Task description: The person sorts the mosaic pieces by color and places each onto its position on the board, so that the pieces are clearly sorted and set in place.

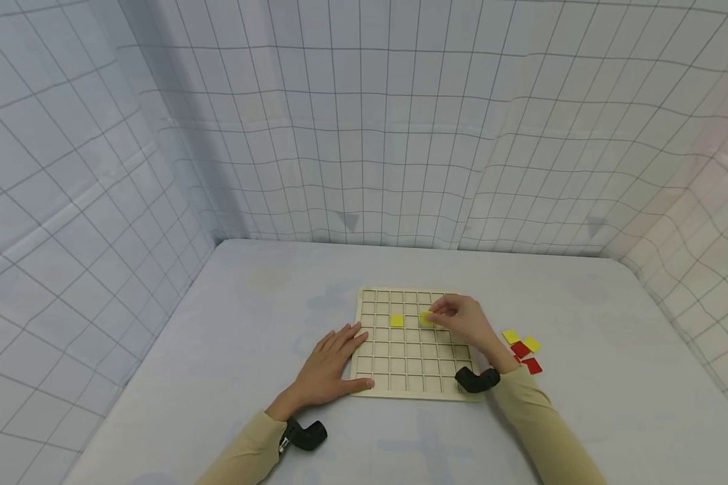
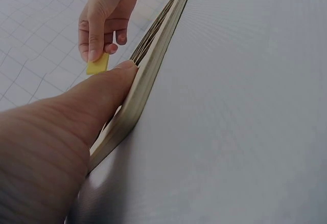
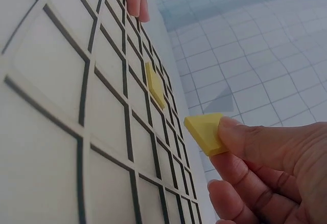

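A pale wooden grid board (image 1: 389,367) lies on the table. My right hand (image 1: 466,323) pinches a yellow square tile (image 3: 205,132) between thumb and fingers; in the right wrist view the tile is held above the board. Another yellow tile (image 1: 397,320) sits in a cell of the grid, left of the pinched one. With fingers spread, my left hand (image 1: 327,370) rests on the board's left edge, thumb near the front corner. The left wrist view shows that thumb (image 2: 97,93) against the board's rim (image 2: 153,65).
Right of the board, beside the right forearm, lies a loose group of tiles: yellow tiles (image 1: 531,344) and red tiles (image 1: 532,366), some overlapping. The white table (image 1: 267,289) meets grid-patterned curtains (image 1: 364,155) at the back and sides. Each wrist wears a black camera mount (image 1: 478,380).
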### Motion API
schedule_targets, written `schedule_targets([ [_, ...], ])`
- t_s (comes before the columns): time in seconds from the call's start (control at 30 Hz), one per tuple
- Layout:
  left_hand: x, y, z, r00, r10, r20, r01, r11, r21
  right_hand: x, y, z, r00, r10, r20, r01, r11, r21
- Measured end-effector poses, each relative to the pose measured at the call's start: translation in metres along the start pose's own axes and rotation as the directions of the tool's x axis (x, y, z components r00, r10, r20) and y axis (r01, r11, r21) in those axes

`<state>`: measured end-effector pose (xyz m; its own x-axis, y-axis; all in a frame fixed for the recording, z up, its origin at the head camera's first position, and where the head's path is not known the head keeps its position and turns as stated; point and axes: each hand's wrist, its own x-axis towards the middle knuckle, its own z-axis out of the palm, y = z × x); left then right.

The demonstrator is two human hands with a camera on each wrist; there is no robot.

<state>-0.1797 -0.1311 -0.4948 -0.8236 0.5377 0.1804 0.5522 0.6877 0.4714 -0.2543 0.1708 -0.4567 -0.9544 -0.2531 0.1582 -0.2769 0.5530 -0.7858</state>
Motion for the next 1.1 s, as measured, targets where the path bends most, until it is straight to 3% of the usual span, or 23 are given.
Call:
schedule_targets([
  [1.1,-0.001,-0.001,0.001,1.0,0.015,-0.011,-0.015,1.0,0.012,0.01,-0.01,0.02,0.998,0.048,0.042,-0.047,0.999,-0.028],
])
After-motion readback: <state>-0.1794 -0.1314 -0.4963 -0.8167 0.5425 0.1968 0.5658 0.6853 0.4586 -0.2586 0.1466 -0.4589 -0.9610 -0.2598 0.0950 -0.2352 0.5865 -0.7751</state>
